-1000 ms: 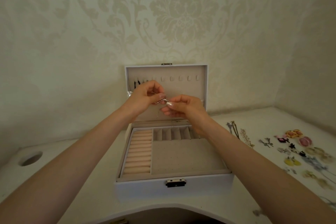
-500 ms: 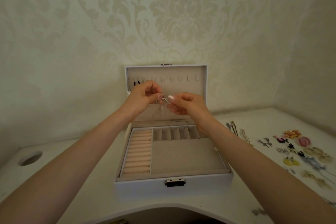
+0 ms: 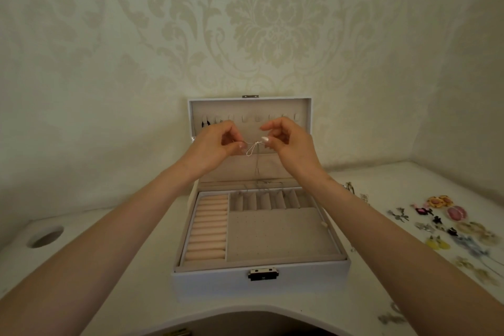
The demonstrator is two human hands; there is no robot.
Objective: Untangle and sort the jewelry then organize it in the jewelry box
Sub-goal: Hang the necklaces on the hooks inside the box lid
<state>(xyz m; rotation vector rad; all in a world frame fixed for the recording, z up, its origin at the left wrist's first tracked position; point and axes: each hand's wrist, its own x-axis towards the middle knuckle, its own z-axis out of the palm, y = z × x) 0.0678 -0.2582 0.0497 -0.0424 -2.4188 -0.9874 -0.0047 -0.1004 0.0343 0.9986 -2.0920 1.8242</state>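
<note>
Left hand [image 3: 215,142], right hand [image 3: 289,144] on chain [image 3: 251,148]

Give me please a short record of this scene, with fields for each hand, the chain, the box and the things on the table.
left hand: pinches the thin silver chain in front of the lid
right hand: pinches the same chain, apart from the left hand
thin silver chain: small loop between the hands; the rest hangs toward the box
jewelry box: white, lid open and upright
ring rolls: left compartment, no rings visible
earrings: spread on the table, right of the box
</note>
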